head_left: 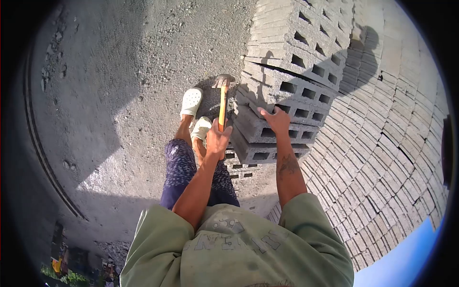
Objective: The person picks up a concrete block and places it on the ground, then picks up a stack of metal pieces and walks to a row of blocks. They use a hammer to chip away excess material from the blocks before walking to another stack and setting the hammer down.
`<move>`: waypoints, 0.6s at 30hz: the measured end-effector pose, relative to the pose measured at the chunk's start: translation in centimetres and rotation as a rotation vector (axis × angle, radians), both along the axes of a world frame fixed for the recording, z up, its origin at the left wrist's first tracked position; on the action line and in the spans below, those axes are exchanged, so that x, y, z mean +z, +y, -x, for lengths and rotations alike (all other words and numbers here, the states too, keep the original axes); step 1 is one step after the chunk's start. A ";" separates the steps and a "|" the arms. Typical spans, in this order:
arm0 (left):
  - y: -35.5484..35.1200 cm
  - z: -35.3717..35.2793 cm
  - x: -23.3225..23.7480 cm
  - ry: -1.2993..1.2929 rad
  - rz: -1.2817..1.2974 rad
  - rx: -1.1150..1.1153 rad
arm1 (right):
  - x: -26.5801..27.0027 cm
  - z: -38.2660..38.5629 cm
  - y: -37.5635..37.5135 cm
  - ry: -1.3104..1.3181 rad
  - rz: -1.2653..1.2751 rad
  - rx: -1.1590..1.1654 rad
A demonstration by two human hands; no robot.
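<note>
My left hand [218,140] is closed around the wooden handle of a hammer [223,103]. The hammer's dark metal head points away from me, above the gravel. To the right, my right hand [277,122] grips the edge of a grey hollow concrete block [248,120] in a stack. Its thumb lies on the block's side, and its other fingers are partly hidden near the block's openings. Another hollow block [246,150] sits just under that one. More blocks [303,98] with rectangular holes are piled beyond my right hand.
A tall wall of stacked blocks [377,177] fills the right side. Gravelly ground [181,43] spreads ahead and to the left, partly in shadow. My feet, in pale clogs [192,101], stand close to the stack. More hollow blocks [244,172] lie low beside my legs.
</note>
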State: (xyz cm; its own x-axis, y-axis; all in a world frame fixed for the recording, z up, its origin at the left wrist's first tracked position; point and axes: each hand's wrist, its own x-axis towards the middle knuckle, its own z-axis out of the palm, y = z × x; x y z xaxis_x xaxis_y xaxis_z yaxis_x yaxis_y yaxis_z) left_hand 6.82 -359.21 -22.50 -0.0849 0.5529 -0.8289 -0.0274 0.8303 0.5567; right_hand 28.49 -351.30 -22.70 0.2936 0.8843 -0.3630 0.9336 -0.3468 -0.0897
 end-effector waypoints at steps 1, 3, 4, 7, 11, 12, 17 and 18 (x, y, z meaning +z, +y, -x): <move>0.6 0.0 -0.1 -0.077 0.037 0.030 | -1.3 0.5 0.4 -0.105 0.149 0.071; 1.2 0.3 -2.2 -0.039 -0.004 -0.053 | -3.9 0.8 0.8 -0.060 0.077 -0.034; 0.0 0.0 -4.4 0.058 -0.082 -0.157 | -4.2 0.6 -0.2 -0.038 0.009 -0.128; 0.8 2.5 -0.9 0.150 -0.169 -0.336 | -2.7 0.5 0.2 0.089 0.062 -0.174; 5.8 4.8 2.2 0.025 -0.410 -0.708 | -8.0 -2.3 -2.6 0.072 -0.078 -0.041; 8.8 3.6 3.7 0.015 -0.542 -0.794 | -9.2 -3.3 -3.7 0.090 -0.152 0.042; 22.1 -8.0 13.2 -0.232 -1.067 -1.118 | -6.4 1.1 -1.5 0.780 -0.749 -0.622; 23.6 -10.4 15.9 -0.219 -1.109 -1.113 | -6.9 0.7 -1.6 0.404 -0.590 -0.329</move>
